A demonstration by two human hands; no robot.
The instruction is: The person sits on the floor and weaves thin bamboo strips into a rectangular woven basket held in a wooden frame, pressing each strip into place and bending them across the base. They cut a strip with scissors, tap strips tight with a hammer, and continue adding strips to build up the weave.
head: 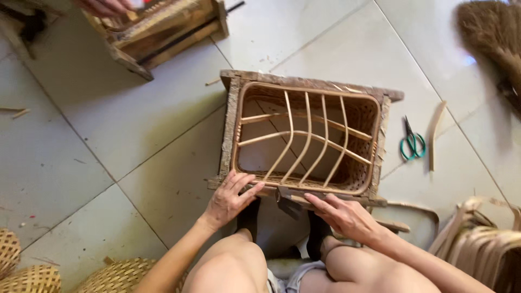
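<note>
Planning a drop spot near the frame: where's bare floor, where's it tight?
Free: the tiles left of the wooden frame, bounded by the second frame above and baskets below; also the tiles above the frame toward the broom. Crowded: right side, with scissors, a bamboo strip and strip bundle. Left hand and right hand occupy the near edge.

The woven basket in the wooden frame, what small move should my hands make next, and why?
Probably press the basket rim down along the near edge. Both hands already rest there: left hand at the near left corner, right hand on the near rail of the wooden frame. The bent ribs end at that edge, so it seems the place to seat.
</note>
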